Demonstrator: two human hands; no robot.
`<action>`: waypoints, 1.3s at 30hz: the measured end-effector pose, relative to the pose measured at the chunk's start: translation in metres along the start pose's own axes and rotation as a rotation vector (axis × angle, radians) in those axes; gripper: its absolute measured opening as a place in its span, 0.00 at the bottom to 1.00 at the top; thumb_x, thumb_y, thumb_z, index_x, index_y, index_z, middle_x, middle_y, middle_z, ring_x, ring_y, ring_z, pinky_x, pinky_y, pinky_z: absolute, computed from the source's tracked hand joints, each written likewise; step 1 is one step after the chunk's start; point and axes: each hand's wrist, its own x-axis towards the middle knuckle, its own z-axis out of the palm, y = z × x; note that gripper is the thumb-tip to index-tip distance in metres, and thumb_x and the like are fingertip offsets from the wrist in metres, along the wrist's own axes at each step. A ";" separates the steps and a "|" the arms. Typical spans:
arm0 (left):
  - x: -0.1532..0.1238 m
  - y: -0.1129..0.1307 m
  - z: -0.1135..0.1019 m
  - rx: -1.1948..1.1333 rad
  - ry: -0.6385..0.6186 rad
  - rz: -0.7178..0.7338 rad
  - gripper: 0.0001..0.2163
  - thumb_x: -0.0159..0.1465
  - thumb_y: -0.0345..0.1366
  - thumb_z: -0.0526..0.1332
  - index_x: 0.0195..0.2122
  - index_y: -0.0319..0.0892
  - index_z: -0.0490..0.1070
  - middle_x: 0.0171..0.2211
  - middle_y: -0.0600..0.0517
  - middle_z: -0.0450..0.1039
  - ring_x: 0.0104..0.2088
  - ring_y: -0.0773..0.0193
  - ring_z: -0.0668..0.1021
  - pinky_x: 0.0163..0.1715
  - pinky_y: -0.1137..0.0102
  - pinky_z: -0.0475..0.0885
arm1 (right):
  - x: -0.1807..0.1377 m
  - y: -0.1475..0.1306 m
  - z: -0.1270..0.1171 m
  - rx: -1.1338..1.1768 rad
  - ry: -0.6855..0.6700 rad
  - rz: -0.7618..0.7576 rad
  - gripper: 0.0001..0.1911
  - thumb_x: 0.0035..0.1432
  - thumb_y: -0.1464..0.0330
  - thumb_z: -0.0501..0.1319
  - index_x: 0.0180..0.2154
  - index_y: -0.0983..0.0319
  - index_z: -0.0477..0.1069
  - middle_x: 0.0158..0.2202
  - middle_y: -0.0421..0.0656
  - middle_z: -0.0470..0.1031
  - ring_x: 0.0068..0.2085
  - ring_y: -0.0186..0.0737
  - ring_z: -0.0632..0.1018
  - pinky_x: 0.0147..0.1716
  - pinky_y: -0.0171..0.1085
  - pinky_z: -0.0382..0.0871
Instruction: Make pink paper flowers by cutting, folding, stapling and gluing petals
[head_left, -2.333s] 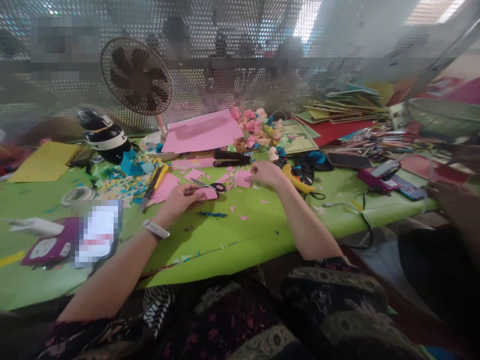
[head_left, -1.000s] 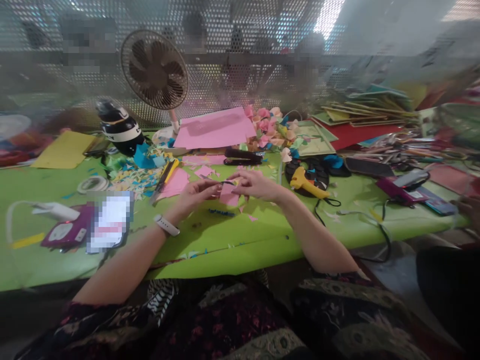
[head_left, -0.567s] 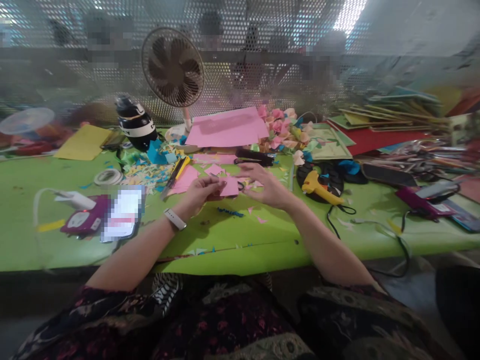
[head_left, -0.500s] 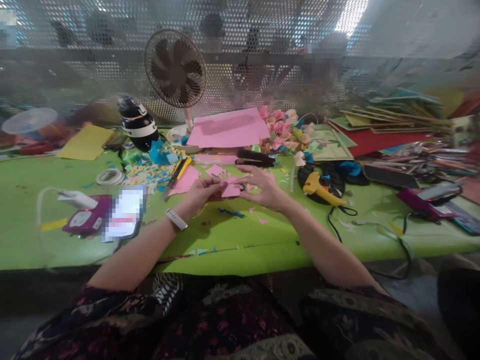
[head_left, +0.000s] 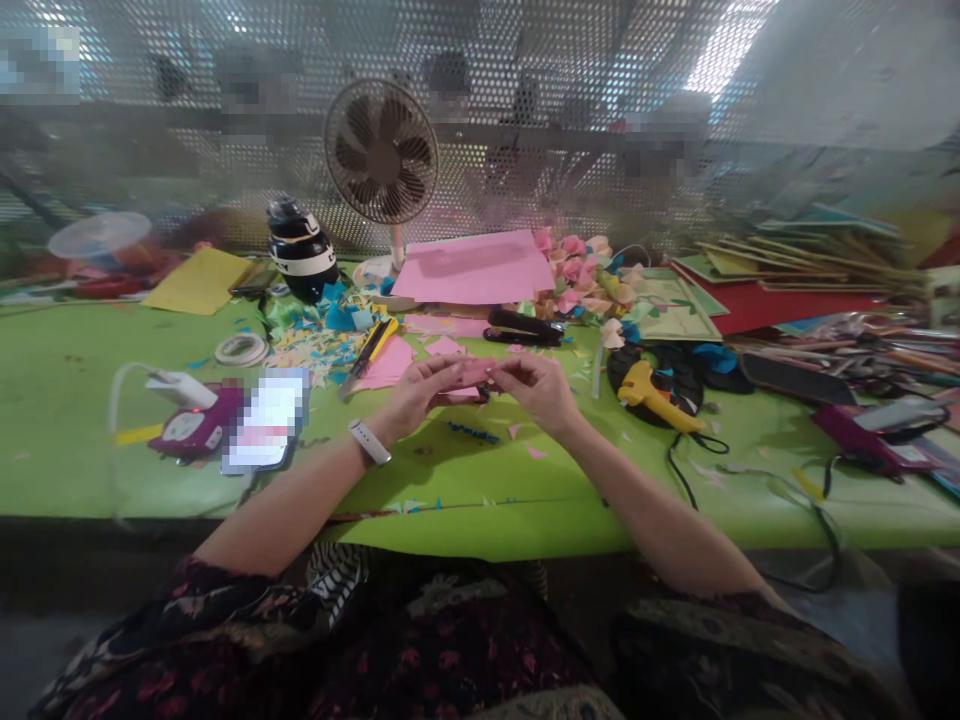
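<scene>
A small piece of pink paper [head_left: 477,372] is held between my two hands above the green table. My left hand [head_left: 425,392] pinches its left side, with a white band at the wrist. The fingertips of my right hand [head_left: 538,390] are closed on its right edge. Just below the paper lies a dark object, partly hidden, perhaps scissors. Pink paper sheets [head_left: 386,362] and a yellow cutter knife [head_left: 369,356] lie beside my left hand. Beyond my hands sits a black stapler [head_left: 523,328].
A phone [head_left: 268,420] and a purple box with a plug [head_left: 196,425] lie at left. At right rests a yellow glue gun [head_left: 656,397] with its cord. Behind stand a fan [head_left: 382,152], a black bottle [head_left: 301,255], large pink sheets [head_left: 474,268] and paper flowers [head_left: 581,275].
My right hand's fingers, spread before, have closed on the right edge of the pink paper. My left hand keeps its pinch. The whole view has shifted slightly.
</scene>
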 end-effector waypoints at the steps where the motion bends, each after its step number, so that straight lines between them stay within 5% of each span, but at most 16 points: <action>1: 0.000 0.000 0.001 0.027 -0.002 0.010 0.18 0.54 0.38 0.74 0.45 0.39 0.77 0.45 0.44 0.81 0.43 0.58 0.83 0.44 0.63 0.79 | 0.000 0.000 0.001 0.005 0.004 0.001 0.21 0.52 0.50 0.68 0.32 0.62 0.75 0.27 0.43 0.77 0.27 0.38 0.77 0.28 0.40 0.75; 6: -0.001 -0.003 0.002 0.128 0.011 0.032 0.23 0.52 0.36 0.75 0.48 0.36 0.74 0.38 0.44 0.83 0.36 0.60 0.84 0.44 0.63 0.78 | -0.002 -0.001 0.004 -0.007 0.008 -0.003 0.22 0.52 0.48 0.68 0.31 0.62 0.72 0.26 0.43 0.77 0.26 0.37 0.77 0.27 0.39 0.74; 17: 0.003 -0.008 -0.004 0.177 -0.037 0.051 0.27 0.53 0.41 0.74 0.51 0.35 0.71 0.38 0.42 0.83 0.39 0.56 0.85 0.46 0.58 0.78 | -0.006 -0.004 0.007 -0.002 0.031 -0.012 0.19 0.54 0.52 0.68 0.31 0.62 0.72 0.24 0.39 0.75 0.22 0.33 0.73 0.24 0.35 0.69; 39: 0.001 -0.002 0.000 0.126 -0.011 0.038 0.24 0.51 0.40 0.76 0.46 0.35 0.73 0.35 0.45 0.83 0.37 0.58 0.85 0.46 0.60 0.78 | -0.008 -0.001 0.006 -0.010 0.004 -0.023 0.21 0.56 0.49 0.66 0.32 0.61 0.69 0.26 0.40 0.74 0.25 0.34 0.75 0.25 0.36 0.74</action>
